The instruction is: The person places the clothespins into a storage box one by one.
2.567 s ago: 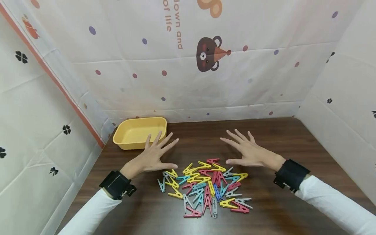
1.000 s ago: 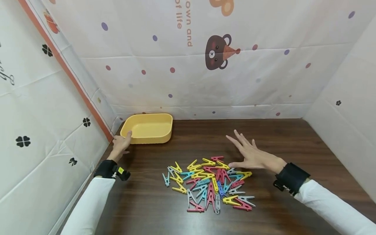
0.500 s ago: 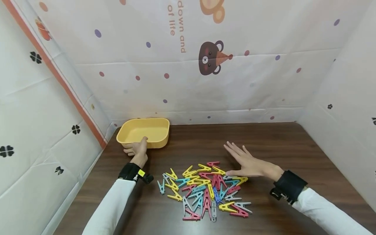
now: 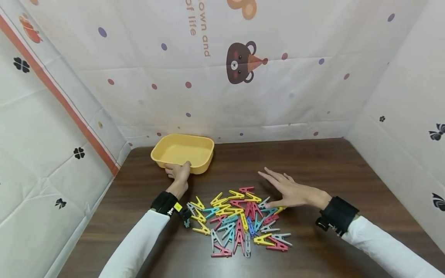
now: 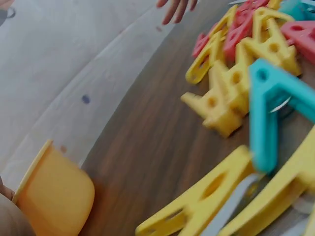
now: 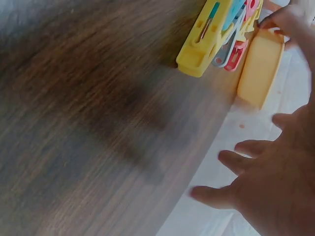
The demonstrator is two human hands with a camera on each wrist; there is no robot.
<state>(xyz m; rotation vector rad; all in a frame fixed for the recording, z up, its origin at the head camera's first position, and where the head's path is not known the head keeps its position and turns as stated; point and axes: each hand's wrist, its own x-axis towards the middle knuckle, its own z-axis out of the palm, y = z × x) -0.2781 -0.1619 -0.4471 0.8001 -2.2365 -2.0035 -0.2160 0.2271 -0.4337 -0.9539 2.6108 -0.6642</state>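
My left hand (image 4: 179,178) grips the front wall of an empty yellow tub (image 4: 187,150), thumb over the rim and fingers curled below it outside. In the left wrist view the tub (image 5: 61,194) shows at the lower left, with part of the hand at the edge. Fingers spread, my right hand (image 4: 295,193) hovers beside the back right of a pile of plastic clothespins (image 4: 229,211) in yellow, red, blue, teal and grey. The right wrist view shows that hand (image 6: 275,182) holding nothing, with several clothespins (image 6: 204,44) near the top.
The dark wooden table (image 4: 323,162) ends at a white patterned sheet (image 4: 139,96) behind it, with further sheeting at the left and right sides. Both wrists wear black bands, the right one (image 4: 338,216) close to the table's right part.
My left hand has gone from spread above the table to gripping the tub, which has moved to the right. My right hand has stayed near the pile, slightly lower than at first.
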